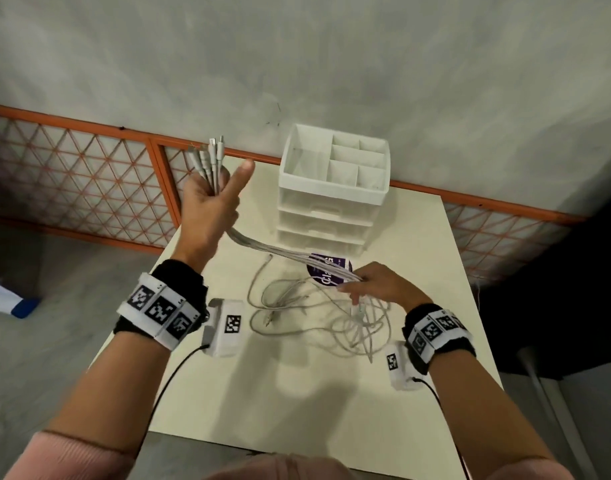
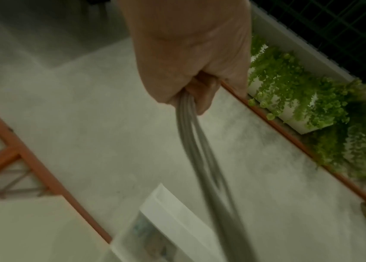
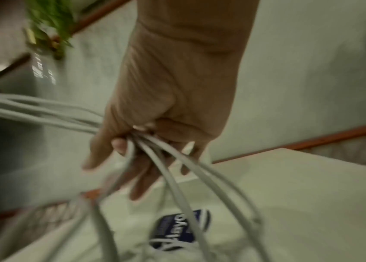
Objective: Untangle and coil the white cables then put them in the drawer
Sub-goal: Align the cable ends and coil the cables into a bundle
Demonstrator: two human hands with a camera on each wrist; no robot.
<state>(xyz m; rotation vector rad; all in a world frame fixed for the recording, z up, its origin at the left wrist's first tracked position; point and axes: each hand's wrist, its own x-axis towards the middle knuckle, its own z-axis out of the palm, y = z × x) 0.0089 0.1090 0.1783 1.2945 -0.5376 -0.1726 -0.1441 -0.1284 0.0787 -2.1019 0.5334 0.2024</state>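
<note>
My left hand [image 1: 210, 199] is raised over the table's back left and grips a bundle of white cables [image 1: 283, 252], whose plug ends [image 1: 210, 155] stick up above the fist. In the left wrist view the cables [image 2: 191, 127] leave the closed left hand [image 2: 191, 74]. The strands run down and right to my right hand [image 1: 373, 285], which holds them between curled fingers [image 3: 119, 143], as the right wrist view shows on the cables [image 3: 177, 186]. Below it the loose tangle [image 1: 317, 317] lies on the table. The white drawer unit [image 1: 328, 209] stands at the back with its drawers closed.
The cream table [image 1: 297, 393] has a purple round sticker or lid [image 1: 326, 271] under the strands, in front of the drawers. The unit's top tray [image 1: 335, 157] has several dividers. An orange-framed lattice fence [image 1: 72, 168] and a grey wall lie behind.
</note>
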